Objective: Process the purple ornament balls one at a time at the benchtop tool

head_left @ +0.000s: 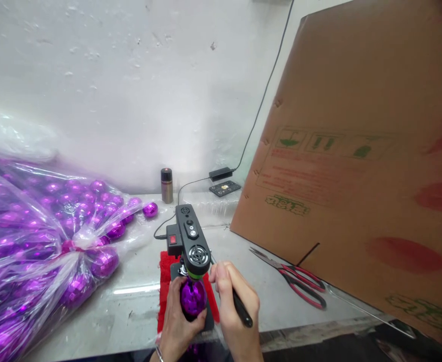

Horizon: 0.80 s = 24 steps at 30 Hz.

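Observation:
My left hand (179,319) is closed around a shiny purple faceted ball ornament (193,297), with the thumb at its lower side. The ball sits right under the head of a small black bench machine (194,241) that has round vents, buttons and a red switch. My right hand (238,311), just to the right of the ball, grips a thin metal rod with a black handle (242,309). Its far end reaches the machine's side; whether it is joined there I cannot tell. Red cloth (167,301) lies under the machine.
At left, a large clear plastic bag (81,241) bulges with purple balls; one loose ball (150,209) lies beside it. Red-and-black scissors (296,279) lie at right before a big cardboard box (341,176). A dark-capped bottle (167,185), phone (225,188) and power adapter (221,174) stand behind.

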### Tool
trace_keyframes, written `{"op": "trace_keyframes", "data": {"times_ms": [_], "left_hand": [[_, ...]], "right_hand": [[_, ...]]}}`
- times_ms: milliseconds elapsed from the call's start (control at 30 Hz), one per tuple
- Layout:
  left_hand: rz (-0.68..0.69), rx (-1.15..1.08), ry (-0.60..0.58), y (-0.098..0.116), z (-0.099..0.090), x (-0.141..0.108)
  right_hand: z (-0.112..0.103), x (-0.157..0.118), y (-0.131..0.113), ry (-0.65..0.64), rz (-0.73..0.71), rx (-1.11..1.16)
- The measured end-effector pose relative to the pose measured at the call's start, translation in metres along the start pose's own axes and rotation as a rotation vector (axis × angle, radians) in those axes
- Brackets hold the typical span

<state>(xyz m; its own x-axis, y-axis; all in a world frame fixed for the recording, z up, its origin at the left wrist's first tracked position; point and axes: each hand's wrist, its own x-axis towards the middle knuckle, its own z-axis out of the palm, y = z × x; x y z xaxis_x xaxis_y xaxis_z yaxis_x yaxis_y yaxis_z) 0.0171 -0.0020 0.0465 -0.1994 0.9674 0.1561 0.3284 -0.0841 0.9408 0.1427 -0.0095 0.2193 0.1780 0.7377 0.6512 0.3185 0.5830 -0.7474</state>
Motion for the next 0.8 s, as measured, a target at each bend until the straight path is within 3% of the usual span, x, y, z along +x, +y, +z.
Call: {"op": "trace_keyframes", "data": {"times_ms": [200,400,600,800], "left_hand": [[-0.066,-0.022,-0.038,-0.005,0.004,0.0],[-0.02,-0.01,-0.018,-0.004,0.004,0.0],[0.008,0.001,0.031,-0.019,0.013,-0.004],[0.028,0.007,0.047,-0.03,0.019,-0.007]], "right_hand": [[0.001,-0.001,0.001,0.037,-0.049,-0.004],[0.004,-0.022,0.021,0.059,-0.05,0.027],[0.012,-0.04,0.03,0.161,0.124,0.018],[0.014,-0.041,0.026,0.191,0.169,0.038]]}}
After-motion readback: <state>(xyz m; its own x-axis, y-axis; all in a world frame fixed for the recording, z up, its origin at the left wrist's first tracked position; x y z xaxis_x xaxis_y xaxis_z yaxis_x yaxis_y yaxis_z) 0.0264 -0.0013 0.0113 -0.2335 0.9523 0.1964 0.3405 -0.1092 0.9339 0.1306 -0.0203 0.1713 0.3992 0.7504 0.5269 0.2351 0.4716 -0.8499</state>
